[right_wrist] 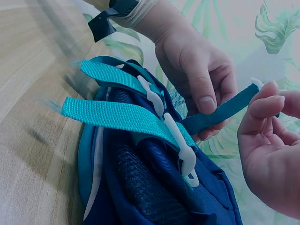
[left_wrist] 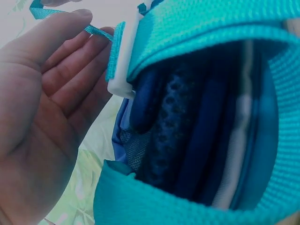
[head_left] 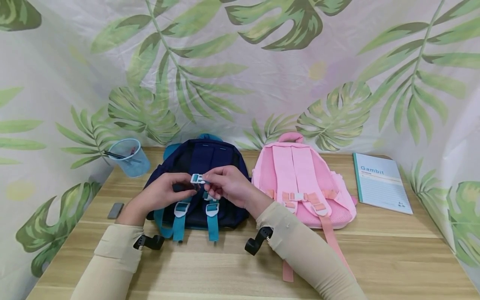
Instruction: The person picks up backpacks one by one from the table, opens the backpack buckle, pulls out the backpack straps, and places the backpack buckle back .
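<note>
A navy backpack (head_left: 200, 156) with teal straps lies on the table, its back panel facing up. Above it, a white plastic side-release buckle (head_left: 197, 178) is held up on teal webbing (right_wrist: 229, 107). My right hand (head_left: 234, 187) pinches the webbing at the buckle between thumb and fingertips. From the other side, my left hand (head_left: 165, 191) holds the webbing, thumb in front and fingers behind. Two white strap adjusters (right_wrist: 180, 145) with loose teal ends hang at the bag's lower edge. In the left wrist view, a teal strap loop (left_wrist: 206, 33) covers much of the picture.
Right of the navy bag lies a pink backpack (head_left: 275, 166), its straps trailing toward the front. Farther right is a notebook (head_left: 382, 183). A blue mesh pen cup (head_left: 135, 162) stands at the back left, with a grey eraser-like block (head_left: 115, 211) nearer. Leaf-print cloth hangs behind.
</note>
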`<state>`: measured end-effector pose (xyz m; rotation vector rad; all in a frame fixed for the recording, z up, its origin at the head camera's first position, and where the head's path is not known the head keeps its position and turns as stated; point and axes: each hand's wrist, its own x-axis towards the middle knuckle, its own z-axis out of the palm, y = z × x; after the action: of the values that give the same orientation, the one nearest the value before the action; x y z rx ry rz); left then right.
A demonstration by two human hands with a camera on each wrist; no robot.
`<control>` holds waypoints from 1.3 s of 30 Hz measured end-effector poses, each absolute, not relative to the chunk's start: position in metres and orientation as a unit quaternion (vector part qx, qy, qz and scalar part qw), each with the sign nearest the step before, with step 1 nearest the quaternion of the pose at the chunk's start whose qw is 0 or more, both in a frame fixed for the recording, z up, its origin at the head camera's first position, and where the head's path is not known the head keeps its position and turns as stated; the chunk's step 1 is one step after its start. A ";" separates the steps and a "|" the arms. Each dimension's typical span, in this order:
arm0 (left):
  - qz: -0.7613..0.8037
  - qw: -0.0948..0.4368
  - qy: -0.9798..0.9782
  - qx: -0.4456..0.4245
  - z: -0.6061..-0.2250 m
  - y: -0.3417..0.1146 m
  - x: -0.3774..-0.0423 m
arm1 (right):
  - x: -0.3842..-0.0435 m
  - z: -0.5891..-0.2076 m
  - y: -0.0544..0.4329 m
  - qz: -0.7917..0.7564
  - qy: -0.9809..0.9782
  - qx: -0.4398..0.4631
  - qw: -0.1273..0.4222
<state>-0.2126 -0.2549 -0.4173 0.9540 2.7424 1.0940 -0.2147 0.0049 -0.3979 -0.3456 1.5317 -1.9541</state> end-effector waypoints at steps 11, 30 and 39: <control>0.396 -0.027 0.866 0.304 -0.403 -0.253 -0.205 | -0.215 -0.398 0.006 -0.734 0.591 -0.124 0.311; 0.416 -0.069 0.847 0.324 -0.394 -0.248 -0.203 | -0.216 -0.402 0.011 -0.745 0.570 -0.120 0.325; 0.425 -0.070 0.844 0.319 -0.397 -0.249 -0.204 | -0.218 -0.407 0.008 -0.731 0.596 -0.094 0.320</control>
<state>-0.2042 -0.2487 -0.3967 1.0498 2.7771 1.4000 -0.2179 0.0077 -0.4067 -0.2462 1.5651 -1.9207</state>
